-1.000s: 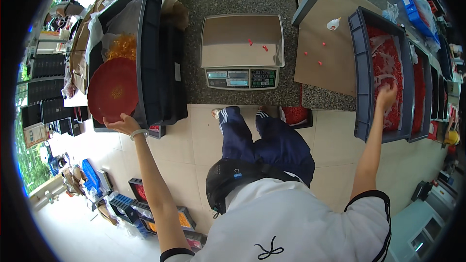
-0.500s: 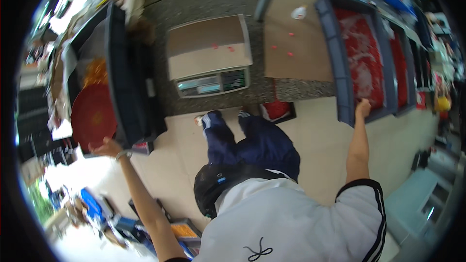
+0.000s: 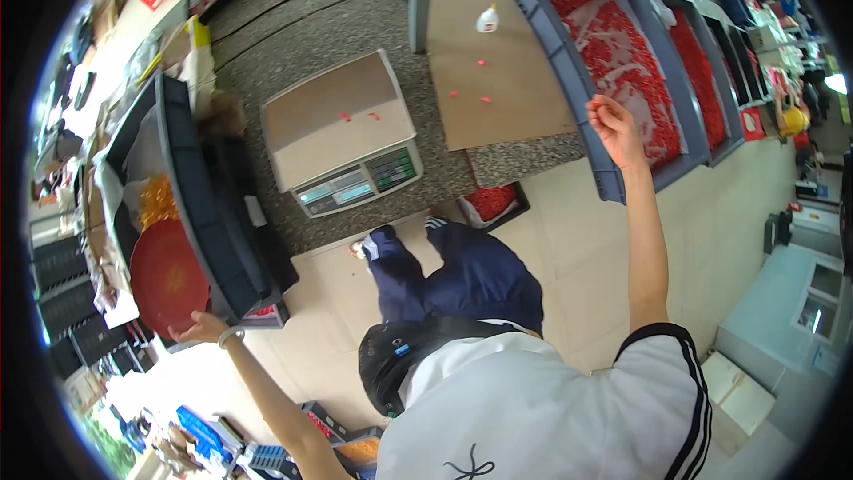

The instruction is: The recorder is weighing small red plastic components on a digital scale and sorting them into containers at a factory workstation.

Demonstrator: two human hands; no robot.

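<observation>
At the left, my left hand (image 3: 203, 328) grips the near rim of a round red plate (image 3: 169, 277). The plate lies tilted against a dark grey crate (image 3: 182, 151) that has gold-coloured pieces (image 3: 158, 199) inside. My right hand (image 3: 616, 131) is raised over the near-left wall of a grey crate (image 3: 560, 62), its fingers curled together. Whatever they pinch is too small to make out. Loose small red pieces (image 3: 653, 80) and clear plastic sheeting fill that crate.
A weighing scale (image 3: 342, 129) with two small red pieces on its pan stands on the stone table. To its right, a brown board (image 3: 498, 116) bears a white bottle (image 3: 487, 20) and a few red pieces. Below is a box of red pieces (image 3: 491, 204).
My right hand has lifted out of the red pieces and moved left to the crate's wall. My left hand stays at the plate's rim. The whole view has turned somewhat.
</observation>
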